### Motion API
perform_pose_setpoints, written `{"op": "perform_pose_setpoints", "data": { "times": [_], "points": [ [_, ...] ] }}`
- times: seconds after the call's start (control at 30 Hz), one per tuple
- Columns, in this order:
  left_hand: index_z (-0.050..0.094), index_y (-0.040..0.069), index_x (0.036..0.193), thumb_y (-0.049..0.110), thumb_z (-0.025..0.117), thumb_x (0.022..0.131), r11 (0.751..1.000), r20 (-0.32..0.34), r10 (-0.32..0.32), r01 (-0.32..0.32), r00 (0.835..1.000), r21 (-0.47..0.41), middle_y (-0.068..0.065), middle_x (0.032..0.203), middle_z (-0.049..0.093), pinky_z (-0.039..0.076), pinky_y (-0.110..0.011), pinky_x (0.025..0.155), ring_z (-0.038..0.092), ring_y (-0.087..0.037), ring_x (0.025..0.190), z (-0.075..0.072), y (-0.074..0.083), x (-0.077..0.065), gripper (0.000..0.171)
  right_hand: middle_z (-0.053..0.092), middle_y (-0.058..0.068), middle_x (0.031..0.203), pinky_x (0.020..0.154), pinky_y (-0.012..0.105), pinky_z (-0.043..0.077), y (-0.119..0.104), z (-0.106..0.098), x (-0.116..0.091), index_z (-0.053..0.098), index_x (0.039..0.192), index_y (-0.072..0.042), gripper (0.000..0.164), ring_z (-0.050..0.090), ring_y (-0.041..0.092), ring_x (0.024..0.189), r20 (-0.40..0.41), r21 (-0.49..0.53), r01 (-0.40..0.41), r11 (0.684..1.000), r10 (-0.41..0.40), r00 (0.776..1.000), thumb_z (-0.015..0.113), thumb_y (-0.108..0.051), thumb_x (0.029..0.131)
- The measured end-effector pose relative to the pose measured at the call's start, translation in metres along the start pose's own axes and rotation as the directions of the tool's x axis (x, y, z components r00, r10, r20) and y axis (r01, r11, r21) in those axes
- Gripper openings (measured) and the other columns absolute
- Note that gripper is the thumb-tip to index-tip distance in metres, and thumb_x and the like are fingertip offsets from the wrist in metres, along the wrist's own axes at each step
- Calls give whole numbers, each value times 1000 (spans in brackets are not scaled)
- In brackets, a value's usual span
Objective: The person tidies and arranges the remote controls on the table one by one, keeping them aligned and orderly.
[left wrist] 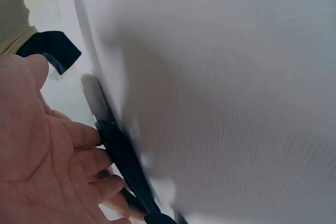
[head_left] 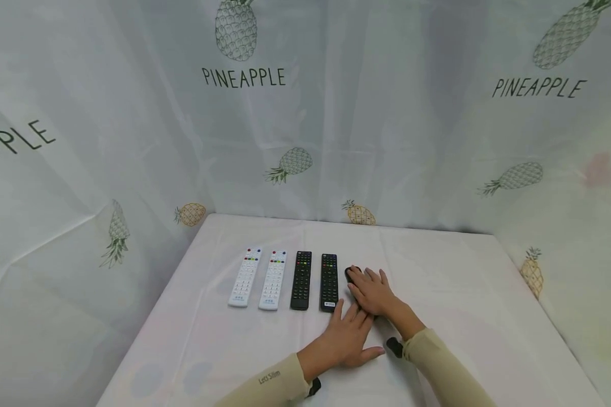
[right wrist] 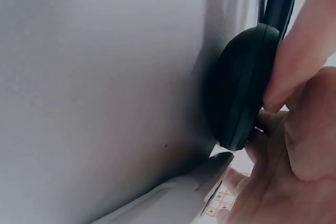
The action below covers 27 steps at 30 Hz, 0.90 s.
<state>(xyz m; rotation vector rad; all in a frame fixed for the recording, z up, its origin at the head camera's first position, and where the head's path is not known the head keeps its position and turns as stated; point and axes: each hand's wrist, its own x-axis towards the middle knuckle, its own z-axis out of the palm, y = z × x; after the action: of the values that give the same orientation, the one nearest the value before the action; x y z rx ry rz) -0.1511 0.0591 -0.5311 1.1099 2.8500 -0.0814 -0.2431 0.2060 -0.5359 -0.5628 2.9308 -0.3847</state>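
In the head view, my right hand lies over a black remote control, hiding most of it. Its far end shows past the fingers. My left hand is spread close to the table, its fingertips near the right hand. The left wrist view shows left fingers loosely bent against the edge of a black remote. Seen close in the right wrist view, the black remote has a rounded end with a fingertip against its side. Left of the hands lie a black remote with a white label and another black remote.
Two white remotes lie further left, roughly in line with the black ones. A pale cloth covers the table. Behind hangs a pineapple-print curtain. Black wrist devices show at the sleeves.
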Motion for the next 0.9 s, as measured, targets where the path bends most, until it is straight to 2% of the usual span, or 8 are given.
{"op": "perform_pose_setpoints", "data": {
  "times": [0.27, 0.7, 0.9],
  "points": [
    [30, 18, 156, 75, 17, 95, 1000, -21, -13, 13, 1000, -21, 3, 163, 26, 19, -59, 119, 18, -23, 153, -5, -3, 2, 85, 30, 10, 162, 115, 71, 9, -4, -6, 3, 35, 154, -11, 57, 26, 45, 146, 22, -33, -47, 998, 47, 999, 34, -42, 107],
    [32, 20, 156, 75, 19, 95, 998, 36, -47, 48, 998, -33, 5, 163, 26, 17, -59, 119, 22, -23, 151, -14, -9, 5, 83, 29, 10, 162, 115, 71, 7, -1, -2, 13, 34, 155, -13, 56, 26, 46, 146, 23, -13, -63, 998, 63, 998, 35, -42, 106],
    [32, 20, 156, 76, 20, 94, 997, 47, -57, 59, 997, -43, 4, 163, 26, 15, -58, 120, 22, -23, 151, -10, -9, 6, 84, 31, 12, 161, 114, 72, 8, -3, -1, 13, 36, 154, -11, 56, 28, 48, 144, 30, 1, -58, 998, 58, 998, 37, -40, 106]
  ]
}}
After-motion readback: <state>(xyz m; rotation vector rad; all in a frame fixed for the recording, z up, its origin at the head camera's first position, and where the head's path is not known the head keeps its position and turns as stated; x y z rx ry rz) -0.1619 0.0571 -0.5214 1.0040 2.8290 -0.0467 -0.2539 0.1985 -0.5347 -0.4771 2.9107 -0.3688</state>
